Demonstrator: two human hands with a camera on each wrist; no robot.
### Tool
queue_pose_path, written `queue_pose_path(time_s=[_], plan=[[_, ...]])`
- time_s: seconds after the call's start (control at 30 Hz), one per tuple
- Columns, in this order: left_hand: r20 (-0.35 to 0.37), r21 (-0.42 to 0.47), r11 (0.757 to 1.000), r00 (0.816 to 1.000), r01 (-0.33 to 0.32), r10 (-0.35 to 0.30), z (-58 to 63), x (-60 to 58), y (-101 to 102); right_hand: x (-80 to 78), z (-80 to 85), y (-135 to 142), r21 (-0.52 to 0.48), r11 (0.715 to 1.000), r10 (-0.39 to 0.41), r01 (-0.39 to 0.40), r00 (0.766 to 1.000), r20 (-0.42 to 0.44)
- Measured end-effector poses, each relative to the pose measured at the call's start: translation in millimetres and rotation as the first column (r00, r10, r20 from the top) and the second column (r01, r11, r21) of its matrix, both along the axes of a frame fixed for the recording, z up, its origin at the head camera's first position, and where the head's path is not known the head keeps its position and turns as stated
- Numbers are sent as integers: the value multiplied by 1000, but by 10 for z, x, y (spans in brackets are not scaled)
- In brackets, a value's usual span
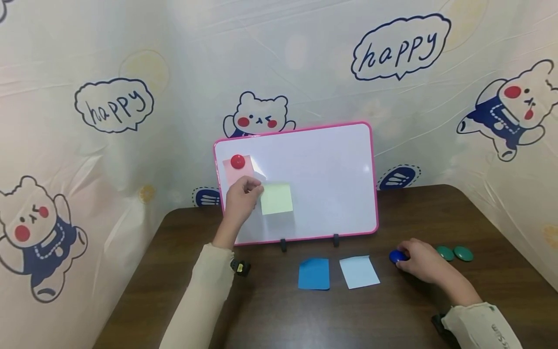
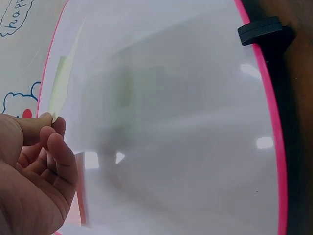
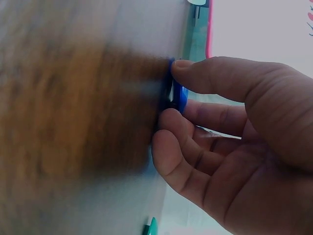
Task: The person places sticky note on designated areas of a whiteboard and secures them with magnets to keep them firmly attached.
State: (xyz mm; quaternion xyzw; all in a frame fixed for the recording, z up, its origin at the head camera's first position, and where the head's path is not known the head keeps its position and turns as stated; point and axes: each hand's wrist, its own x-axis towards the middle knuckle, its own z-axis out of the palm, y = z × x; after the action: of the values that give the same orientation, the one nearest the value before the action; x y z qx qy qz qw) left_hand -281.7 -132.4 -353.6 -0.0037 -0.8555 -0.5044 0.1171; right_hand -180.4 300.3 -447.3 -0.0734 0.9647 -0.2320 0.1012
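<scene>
My left hand (image 1: 242, 199) pinches the left edge of a pale green sticky note (image 1: 277, 198) between thumb and finger. The note hangs in front of the whiteboard (image 1: 331, 179), and in the left wrist view the green note (image 2: 60, 88) appears nearly edge-on, apart from the board. Over on the right, my right hand (image 1: 422, 261) grips a round blue magnet (image 1: 397, 256) by its sides at the tabletop. The right wrist view shows thumb and fingers around the blue magnet (image 3: 180, 93). A pink note (image 1: 235, 173) is on the board's upper left under a red magnet (image 1: 237, 161).
On the brown table (image 1: 279, 320) lie a blue note (image 1: 314, 274) and a pale blue note (image 1: 359, 272), in front of the board. Two green magnets (image 1: 463, 253) sit beyond my right hand. Black clips (image 1: 336, 240) support the pink-framed board's lower edge.
</scene>
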Motion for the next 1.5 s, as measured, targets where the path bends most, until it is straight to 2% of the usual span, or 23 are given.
queue_pose_path(time_s=[0.3,0.6,0.97,1.27,1.5], plan=[[-35,26,999,999,-39,39,37,-133,18,9,-14,-2,-7,1000,-5,5,1000,0],[-33,18,998,998,-58,59,112,-226,50,5,-10,-4,-1,1000,-9,9,1000,-7],[-50,-26,993,992,-114,112,214,-368,79,8,-6,-7,-3,1000,-8,8,1000,-10],[-86,-10,990,986,-143,142,279,-473,100,6,-27,-6,-10,1000,-22,22,1000,10],[-93,-5,986,982,-164,163,315,-526,115,6,-18,5,-15,1000,-11,11,1000,-7]])
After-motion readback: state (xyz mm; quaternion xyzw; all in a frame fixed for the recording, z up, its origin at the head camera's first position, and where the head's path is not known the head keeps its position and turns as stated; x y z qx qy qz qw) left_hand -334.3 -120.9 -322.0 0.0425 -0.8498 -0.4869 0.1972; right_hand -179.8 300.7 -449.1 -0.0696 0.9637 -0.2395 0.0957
